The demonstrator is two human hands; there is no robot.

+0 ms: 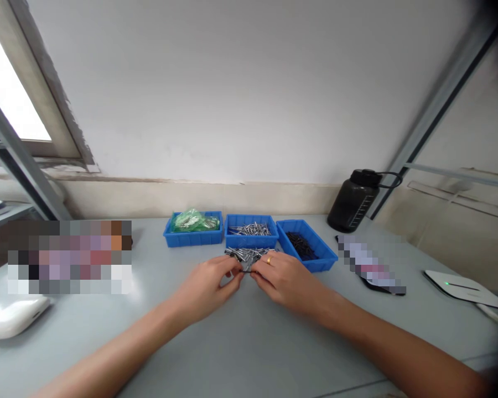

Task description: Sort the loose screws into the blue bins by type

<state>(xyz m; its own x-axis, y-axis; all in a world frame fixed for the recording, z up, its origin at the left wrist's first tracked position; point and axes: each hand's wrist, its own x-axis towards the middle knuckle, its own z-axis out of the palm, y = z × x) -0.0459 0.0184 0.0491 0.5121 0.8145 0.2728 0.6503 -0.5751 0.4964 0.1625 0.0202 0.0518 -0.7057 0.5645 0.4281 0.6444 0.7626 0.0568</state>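
My left hand (pixel 211 283) and my right hand (pixel 288 281) meet near the middle of the table, their fingertips pinched. Between them runs a small, thin dark piece (pixel 246 271), too small to name, with an end at each hand. A gold-coloured ring is on a right-hand finger. Just behind the fingers lies a loose pile of silver metal pins (pixel 249 253), partly hidden by both hands. Farther back, a blue bin (pixel 252 241) holds more such silver pins (pixel 253 229). To its right, an angled blue bin (pixel 326 262) contains many small black pieces (pixel 302 246).
A third blue bin (pixel 194 239) at left holds a green plastic bag (pixel 191 220). A black bottle (pixel 351 204) stands back right. A blurred-out flat item (pixel 367 265) and a white device (pixel 465 288) lie at right. A white object (pixel 16 318) sits at left.
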